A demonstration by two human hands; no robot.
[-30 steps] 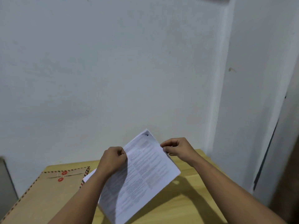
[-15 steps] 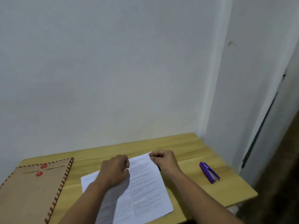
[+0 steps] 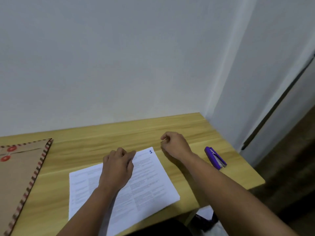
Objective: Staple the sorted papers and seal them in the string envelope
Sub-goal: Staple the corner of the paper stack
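Note:
The stack of printed papers (image 3: 146, 181) lies flat on the wooden table (image 3: 119, 133), with a blue "1" at its far right corner. My left hand (image 3: 117, 169) rests on the stack, its curled fingers pinching the far edge. My right hand (image 3: 175, 145) hovers just beyond that corner, off the sheets, pinching a tiny pale sliver (image 3: 164, 139) between curled fingers. A purple stapler (image 3: 215, 157) lies on the table to the right of my right wrist. The brown string envelope (image 3: 20, 171), with two red discs and a striped border, lies at the left.
A white wall runs right behind the table and a corner with a dark door frame (image 3: 272, 106) stands at the right. The table's right edge falls just past the stapler. Dark floor and some clutter show below that edge.
The papers went from being held up in both hands to lying flat on the table. My right hand has since let go of the corner and moved back right. The view tilted down.

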